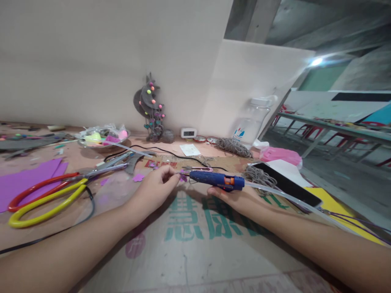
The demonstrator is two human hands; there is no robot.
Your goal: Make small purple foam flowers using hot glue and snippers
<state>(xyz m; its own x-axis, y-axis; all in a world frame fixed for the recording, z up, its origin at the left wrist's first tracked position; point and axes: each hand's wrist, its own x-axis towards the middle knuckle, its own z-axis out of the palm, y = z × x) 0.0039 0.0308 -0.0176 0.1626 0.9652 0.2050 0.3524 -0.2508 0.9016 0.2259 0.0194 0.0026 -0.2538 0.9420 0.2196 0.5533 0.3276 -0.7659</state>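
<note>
My right hand (222,194) is wrapped from below around a blue hot glue gun (210,179), its nozzle pointing left. A clear glue stick (265,188) runs out of the gun's back end over my right forearm. My left hand (163,179) is closed in a pinch at the nozzle tip, apparently on a small purple piece (183,177) that shows beside the thumb; its shape is mostly hidden. Purple flower cutouts (138,178) lie just left of my left hand. Under both hands is a board with green printed characters (185,219).
Red-and-yellow-handled scissors (49,203) and purple sheets (33,179) lie at left. Behind are a bowl of pompoms (104,140), a grey moon decoration (149,106), a white timer (188,133) and a clear bottle (252,122). Grey yarn (233,147) and a black phone (287,183) lie at right. A black cord (171,150) crosses behind.
</note>
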